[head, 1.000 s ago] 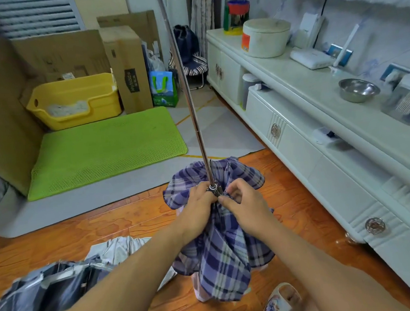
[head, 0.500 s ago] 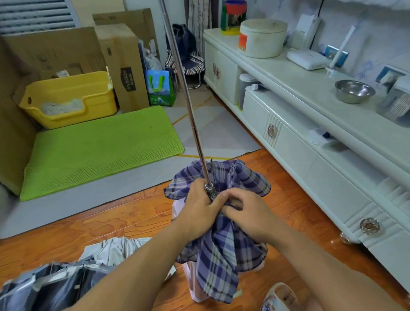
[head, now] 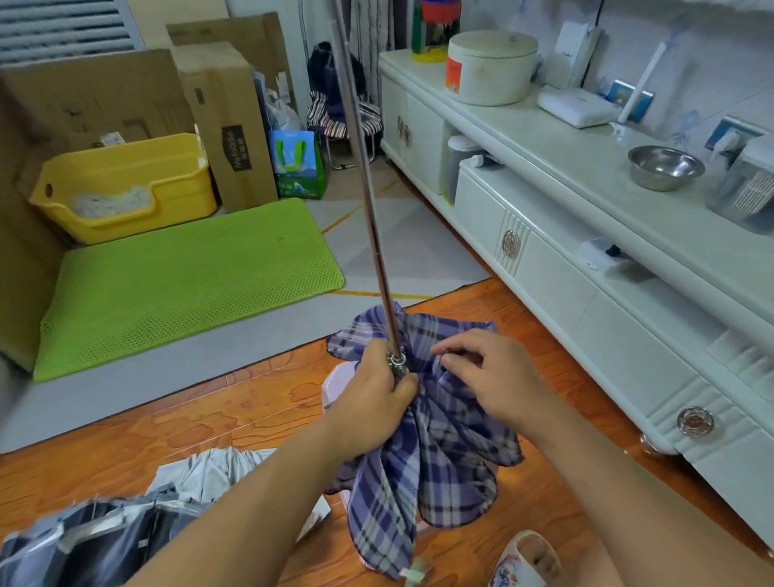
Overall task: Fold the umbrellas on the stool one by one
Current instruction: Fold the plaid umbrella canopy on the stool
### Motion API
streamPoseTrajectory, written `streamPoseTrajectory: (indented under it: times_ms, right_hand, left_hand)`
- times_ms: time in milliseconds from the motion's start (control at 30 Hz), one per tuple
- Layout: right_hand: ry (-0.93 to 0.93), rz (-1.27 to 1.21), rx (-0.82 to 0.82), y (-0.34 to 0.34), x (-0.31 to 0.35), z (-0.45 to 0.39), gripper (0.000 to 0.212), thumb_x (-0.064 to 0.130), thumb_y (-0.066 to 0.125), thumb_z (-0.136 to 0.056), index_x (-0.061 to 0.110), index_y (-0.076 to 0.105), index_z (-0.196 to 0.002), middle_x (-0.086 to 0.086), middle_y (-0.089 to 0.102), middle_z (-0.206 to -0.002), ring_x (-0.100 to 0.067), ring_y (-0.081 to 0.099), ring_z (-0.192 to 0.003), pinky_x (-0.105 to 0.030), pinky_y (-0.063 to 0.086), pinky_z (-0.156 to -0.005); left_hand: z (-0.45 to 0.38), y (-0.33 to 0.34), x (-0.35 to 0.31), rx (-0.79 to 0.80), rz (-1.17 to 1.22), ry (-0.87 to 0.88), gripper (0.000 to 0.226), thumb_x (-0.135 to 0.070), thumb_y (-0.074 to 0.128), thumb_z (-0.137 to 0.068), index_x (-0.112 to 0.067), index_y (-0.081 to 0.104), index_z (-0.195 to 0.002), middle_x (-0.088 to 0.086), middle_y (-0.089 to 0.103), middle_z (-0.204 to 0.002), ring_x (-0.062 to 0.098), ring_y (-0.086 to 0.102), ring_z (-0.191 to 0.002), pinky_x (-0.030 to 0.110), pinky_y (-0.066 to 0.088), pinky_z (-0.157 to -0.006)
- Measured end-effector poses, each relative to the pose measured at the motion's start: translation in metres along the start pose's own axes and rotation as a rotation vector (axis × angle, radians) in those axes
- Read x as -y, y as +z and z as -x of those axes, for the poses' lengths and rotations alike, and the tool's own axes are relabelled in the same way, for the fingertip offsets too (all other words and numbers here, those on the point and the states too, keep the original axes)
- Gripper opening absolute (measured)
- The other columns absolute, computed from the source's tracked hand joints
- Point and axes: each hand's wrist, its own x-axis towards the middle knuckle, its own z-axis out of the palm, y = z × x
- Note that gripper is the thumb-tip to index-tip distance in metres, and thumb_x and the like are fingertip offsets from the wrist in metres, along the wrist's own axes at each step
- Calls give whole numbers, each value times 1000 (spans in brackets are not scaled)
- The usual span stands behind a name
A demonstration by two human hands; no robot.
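Note:
A purple plaid umbrella (head: 440,465) hangs collapsed in front of me, its metal shaft (head: 365,193) pointing up and away out of the top of the view. My left hand (head: 375,400) is wrapped around the gathered canopy just below the shaft's metal collar. My right hand (head: 489,378) rests on the folds to the right, fingers curled and pinching the fabric. A pale pink stool (head: 336,380) shows behind the canopy. A dark grey and silver umbrella (head: 86,558) lies crumpled at the lower left.
A long white cabinet (head: 608,303) runs along the right, with a steel bowl (head: 665,172) and a white pot on top. A green mat (head: 180,281), a yellow bin (head: 131,188) and cardboard boxes stand at the back left. My sandalled foot (head: 522,570) is at the bottom.
My right hand has come off the shaft's collar and shifted right onto the canopy folds. My left hand keeps its grip near the collar. The umbrella has lifted slightly.

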Motion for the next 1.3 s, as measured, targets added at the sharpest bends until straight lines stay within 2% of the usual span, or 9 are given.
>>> streamPoseTrajectory:
  times_ms: [233,400,567,667,767,867,967,1167,1300]
  right_hand:
    - [-12,-81,16,18,15,6,9,17,66,-97,23,67,-91,8,68,-86,-6,64,-82,-27,54,-74]
    - [56,-178,70,17,13,5,19,8,68,-94,24,73,-86,5,72,-84,-5,68,-77,-20,52,-69]
    - [181,-297,320,2,11,3,34,-1,51,-101,18,79,-97,-7,77,-91,-17,74,-86,-28,61,-78]
    - [162,-200,118,-3,10,-7,32,3,50,-101,23,75,-101,-2,75,-77,-17,72,-71,-35,61,-73]
    - [-34,47,-140,-1,3,-26,37,8,58,-98,28,65,-129,10,64,-118,-8,62,-102,-24,49,-92]
    - [-69,144,20,7,-2,-38,52,15,59,-99,28,49,-149,7,48,-146,-12,41,-135,-20,31,-110]
    - [-72,108,46,11,-5,-38,31,16,60,-100,25,68,-129,4,63,-130,-11,54,-120,-30,42,-105]
    - [-74,38,74,1,1,-18,13,19,69,-96,23,78,-103,12,68,-99,3,60,-93,-6,39,-75]
    - [-75,-38,47,15,9,-7,13,14,72,-92,24,78,-99,15,70,-92,5,63,-87,-7,44,-76]
  left_hand:
    - [4,-3,-7,112,44,6,24,-33,54,-104,-17,37,-109,-3,48,-93,-14,48,-72,10,39,-63]
    - [7,-1,-4,102,63,50,32,-48,53,-102,-22,41,-117,3,55,-109,14,57,-99,40,51,-87]
    - [8,-1,-5,67,22,59,23,-42,53,-103,-23,40,-107,-5,45,-89,4,42,-74,21,35,-67]
    - [9,1,-5,85,12,71,15,-36,51,-106,-26,39,-107,-3,48,-89,4,46,-75,20,40,-70]
    - [11,0,-8,129,2,75,28,-37,49,-106,-19,38,-125,7,55,-105,22,55,-96,39,48,-88]
    - [14,-1,-9,155,-19,73,41,-38,49,-106,-14,35,-137,11,53,-127,30,52,-113,50,44,-99]
    - [14,-3,-6,151,-27,78,37,-40,49,-105,-14,38,-129,8,53,-118,23,54,-103,48,46,-95]
    - [6,-10,6,4,-63,-2,67,-85,41,-83,-28,38,-120,1,61,-107,26,60,-100,55,50,-89]
    - [4,-8,4,44,-59,16,46,-62,52,-95,-25,39,-118,2,58,-106,21,57,-99,41,48,-86]
